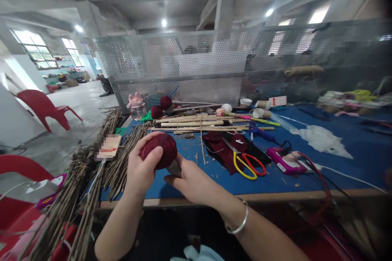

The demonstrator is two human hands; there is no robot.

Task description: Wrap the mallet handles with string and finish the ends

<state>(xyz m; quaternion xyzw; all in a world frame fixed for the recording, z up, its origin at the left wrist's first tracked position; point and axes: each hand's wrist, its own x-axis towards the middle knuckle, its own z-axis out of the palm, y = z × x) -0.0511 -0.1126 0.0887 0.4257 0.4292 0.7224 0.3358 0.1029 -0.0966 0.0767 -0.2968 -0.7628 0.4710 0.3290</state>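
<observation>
My left hand is wrapped round a dark red cloth-covered ball, its thumb across the near side. Below the ball a grey, stick-like end shows, and my right hand is closed on it; the rest of it is hidden. Both hands are above the table's near part. To the right, scissors with yellow and red handles lie on dark red cloth. Two similar dark red balls lie at the back, near long grey sticks.
Pale wooden sticks spread across the blue tabletop. A blue glue gun and a purple power strip with cords lie right. Bundled twigs overhang the left edge. A perforated metal screen stands behind.
</observation>
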